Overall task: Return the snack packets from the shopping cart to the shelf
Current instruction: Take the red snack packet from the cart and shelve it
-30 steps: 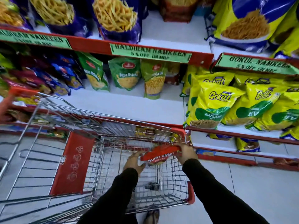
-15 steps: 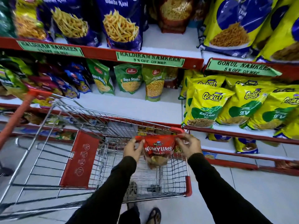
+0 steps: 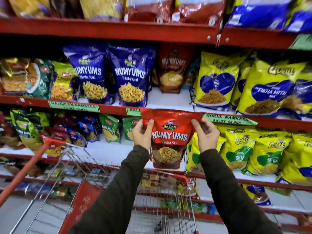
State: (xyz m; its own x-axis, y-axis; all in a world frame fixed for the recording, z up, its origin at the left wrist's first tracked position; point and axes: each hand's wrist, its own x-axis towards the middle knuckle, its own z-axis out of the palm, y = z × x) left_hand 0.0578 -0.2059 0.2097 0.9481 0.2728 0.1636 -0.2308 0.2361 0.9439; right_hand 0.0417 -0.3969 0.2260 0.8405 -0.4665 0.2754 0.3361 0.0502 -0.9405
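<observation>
A red Numyums snack packet (image 3: 169,139) hangs upright in front of the shelf edge, held by both hands at its upper corners. My left hand (image 3: 142,135) grips its left side and my right hand (image 3: 206,135) its right side. Below it stands the wire shopping cart (image 3: 152,196) with red trim. On the shelf (image 3: 168,100) above and behind the packet stands a matching red Numyums packet (image 3: 172,70), with bare white shelf in front of it.
Two blue Numyums packets (image 3: 111,73) stand left of the red one. Yellow Gokul packets (image 3: 216,80) fill the right side, and more yellow packets (image 3: 253,149) sit one shelf lower. Green price labels (image 3: 74,106) line the red shelf edges. The cart handle (image 3: 25,173) slants at lower left.
Both hands have lifted the red packet out of the cart and up to the level of the shelf edge. The view has tilted upward, showing higher shelves.
</observation>
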